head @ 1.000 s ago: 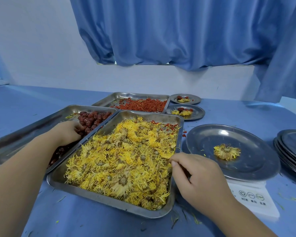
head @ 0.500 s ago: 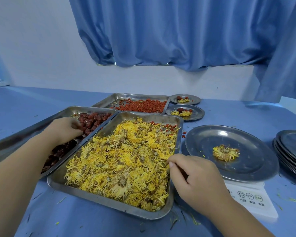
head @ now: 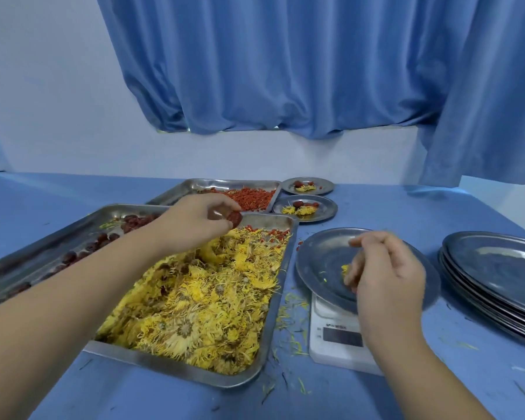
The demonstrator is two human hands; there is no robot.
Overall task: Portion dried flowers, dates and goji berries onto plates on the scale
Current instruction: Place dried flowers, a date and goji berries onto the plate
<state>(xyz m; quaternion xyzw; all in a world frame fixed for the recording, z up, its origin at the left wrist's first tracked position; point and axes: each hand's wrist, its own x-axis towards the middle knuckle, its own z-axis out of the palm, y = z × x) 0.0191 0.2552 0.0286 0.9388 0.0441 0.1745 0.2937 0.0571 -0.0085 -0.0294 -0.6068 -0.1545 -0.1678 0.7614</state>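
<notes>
One date (head: 234, 218), lifted from the date tray (head: 58, 237), is pinched by the left hand (head: 194, 222) above the flower tray (head: 278, 298), likely bound for the plate (head: 319, 259) on the scale (head: 331, 353). The right hand (head: 385, 274) has moved over that plate, curled, its contents too blurred to tell.

Blue table (head: 376, 207); trays (head: 176, 365); plates (head: 497, 262); scale (head: 331, 353)

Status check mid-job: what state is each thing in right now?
left hand: pinching a date above the flower tray
right hand: over the scale plate, blurred, grip unclear
scale plate: on the scale, flower partly hidden
scale: display unreadable
flower tray: heaped
date tray: sparsely filled
goji tray: partly filled
far plates: both portioned
plate stack: empty on top
</notes>
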